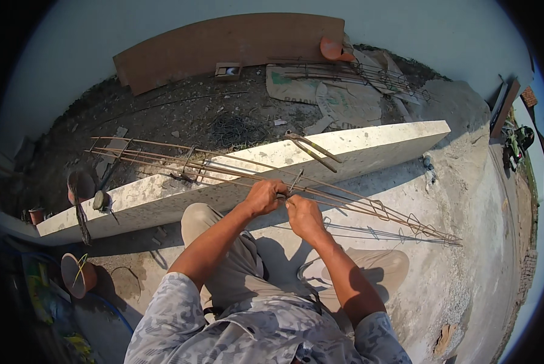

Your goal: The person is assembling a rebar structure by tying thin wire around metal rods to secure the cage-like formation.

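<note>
rebar cage partly tied, hands at the middle

the person sits over a long cage of rusty rebar rods [235, 173] that lies across a pale concrete slab [369, 145], which serves here as a table. the cage runs from the upper left, over the slab, and out past the person's knees to the lower right, where its far end hangs above the concrete floor [466, 285].

both hands meet at about the middle of the cage. the left hand [264, 196] is curled closed around the rods, holding them steady. the right hand [302, 215] is closed too, its fingers pinching something thin right at the rods; it looks like tie wire or a small hook, but it is too small to tell. a bent stirrup [295, 180] stands up between the rods just above the two hands.

as a judgement of progress: stirrups on the left stretch [187, 165] already sit across the rods and look fixed, and several more stirrups [414, 221] are strung along the right end. whether those are tied or only slid on cannot be made out. the joint under the hands seems to be the one in work, so roughly half the length looks done.

a pair of loose bars [314, 151] rests on the slab beyond the hands. another finished-looking cage [369, 76] lies on sacks [338, 97] near the wall, beside a wooden board [223, 45]. an orange bucket [77, 274] stands at the lower left.
</note>
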`<action>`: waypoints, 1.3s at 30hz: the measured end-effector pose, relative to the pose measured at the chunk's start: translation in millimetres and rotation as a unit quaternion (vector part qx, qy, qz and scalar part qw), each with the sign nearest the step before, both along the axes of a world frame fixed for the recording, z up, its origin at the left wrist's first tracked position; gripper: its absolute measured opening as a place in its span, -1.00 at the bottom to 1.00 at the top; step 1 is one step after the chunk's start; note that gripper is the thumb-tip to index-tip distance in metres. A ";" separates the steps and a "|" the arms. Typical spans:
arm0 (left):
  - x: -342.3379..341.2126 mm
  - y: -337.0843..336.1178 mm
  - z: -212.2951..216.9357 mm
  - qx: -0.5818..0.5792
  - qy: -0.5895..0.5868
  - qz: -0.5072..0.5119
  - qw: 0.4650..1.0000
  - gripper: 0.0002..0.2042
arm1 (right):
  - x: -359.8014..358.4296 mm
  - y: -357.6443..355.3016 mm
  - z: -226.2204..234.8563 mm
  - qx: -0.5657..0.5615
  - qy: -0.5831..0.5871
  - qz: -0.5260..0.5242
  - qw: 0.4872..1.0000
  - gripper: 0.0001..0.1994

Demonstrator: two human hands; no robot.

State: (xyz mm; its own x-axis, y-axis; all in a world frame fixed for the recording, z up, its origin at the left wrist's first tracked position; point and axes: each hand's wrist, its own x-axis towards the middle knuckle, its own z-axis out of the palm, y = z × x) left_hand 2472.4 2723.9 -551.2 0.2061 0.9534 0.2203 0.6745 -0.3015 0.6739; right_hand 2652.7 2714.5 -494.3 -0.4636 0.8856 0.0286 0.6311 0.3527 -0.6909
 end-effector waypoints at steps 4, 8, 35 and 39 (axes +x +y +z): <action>13.1 -0.7 0.5 -0.029 -0.016 0.072 0.997 -0.86 | 9.6 24.6 16.0 0.072 -0.051 -0.064 0.994 -0.81; 14.2 0.2 5.3 -0.029 -0.026 0.076 0.996 -0.86 | 22.4 27.6 -9.9 0.044 -0.188 -0.083 0.978 -0.81; 16.7 9.0 45.3 0.076 0.252 -0.031 0.964 -0.19 | 37.8 150.2 -18.6 0.021 -0.243 -0.125 0.962 -0.78; 11.5 27.7 45.0 0.015 0.300 -0.069 0.951 0.01 | 71.2 74.3 38.4 -0.132 -0.038 -0.126 0.983 -0.67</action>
State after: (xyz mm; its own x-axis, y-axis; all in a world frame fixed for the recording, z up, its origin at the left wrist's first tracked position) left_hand 2483.9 2751.6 -506.2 0.4257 0.9035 0.0502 0.8880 -0.4278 0.1688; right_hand 2723.9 2788.8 -455.9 -0.2203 0.9447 -0.2431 0.7286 -0.0063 -0.6849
